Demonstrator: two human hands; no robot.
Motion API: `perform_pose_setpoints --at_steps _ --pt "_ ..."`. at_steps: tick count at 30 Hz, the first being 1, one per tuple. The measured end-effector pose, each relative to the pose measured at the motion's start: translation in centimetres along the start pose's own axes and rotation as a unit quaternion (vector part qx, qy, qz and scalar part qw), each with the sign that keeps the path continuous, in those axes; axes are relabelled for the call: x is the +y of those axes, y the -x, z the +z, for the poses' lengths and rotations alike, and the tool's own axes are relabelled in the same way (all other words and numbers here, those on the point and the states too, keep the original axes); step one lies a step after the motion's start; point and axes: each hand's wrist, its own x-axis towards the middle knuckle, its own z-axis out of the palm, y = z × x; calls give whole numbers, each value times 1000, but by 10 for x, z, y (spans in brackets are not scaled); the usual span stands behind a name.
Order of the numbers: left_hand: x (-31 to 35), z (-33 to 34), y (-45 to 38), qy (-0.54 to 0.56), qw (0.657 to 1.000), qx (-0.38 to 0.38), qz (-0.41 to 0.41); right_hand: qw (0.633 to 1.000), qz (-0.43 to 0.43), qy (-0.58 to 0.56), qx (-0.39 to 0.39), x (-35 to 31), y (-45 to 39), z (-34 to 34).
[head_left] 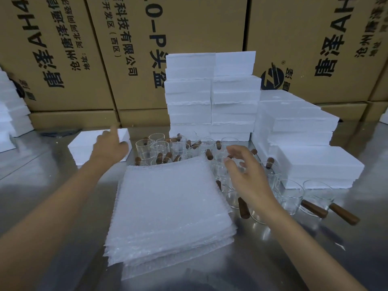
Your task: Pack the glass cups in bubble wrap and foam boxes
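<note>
A stack of bubble wrap sheets lies in the middle of the steel table. Behind and to its right stand several clear glass cups with brown wooden handles. My left hand rests on a single white foam box at the left, fingers loosely bent, thumb up. Over the cups to the right of the wrap hovers my right hand, its fingers spread and relaxed, holding nothing.
Foam boxes are piled in tall stacks behind the cups and in lower stacks at the right. More foam sits at the far left. Large printed cardboard cartons wall off the back of the steel table.
</note>
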Motion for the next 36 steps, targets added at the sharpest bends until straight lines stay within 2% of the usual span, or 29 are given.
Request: perform_pose_setpoints --at_steps 5,7,10,12,15,19,22,26,30,33,36 --pt "112 -13 48 46 980 -8 191 998 -3 33 55 -1 -4 -39" --pt "160 -14 77 111 963 -51 240 988 -25 103 110 6 -6 -72" --pt "230 -2 118 272 911 -223 215 956 -25 213 200 25 -9 -128" --pt "271 18 137 274 890 -281 231 940 24 238 243 41 -9 -164" --pt "311 56 152 191 905 -281 255 932 122 242 241 66 -9 -203" --pt "328 100 149 122 930 -280 206 937 284 100 176 91 -14 -225" --pt "333 118 143 117 937 -278 175 929 337 69 139 106 -14 -229" --pt "341 129 138 71 940 -287 170 929 336 20 152 116 -15 -232" --pt "350 132 143 97 933 -309 155 933 316 8 174 115 -13 -234" --pt "354 125 149 172 935 -268 154 949 239 29 205 97 -5 -237" --pt "350 99 151 278 920 -243 134 959 168 64 219 68 6 -245"
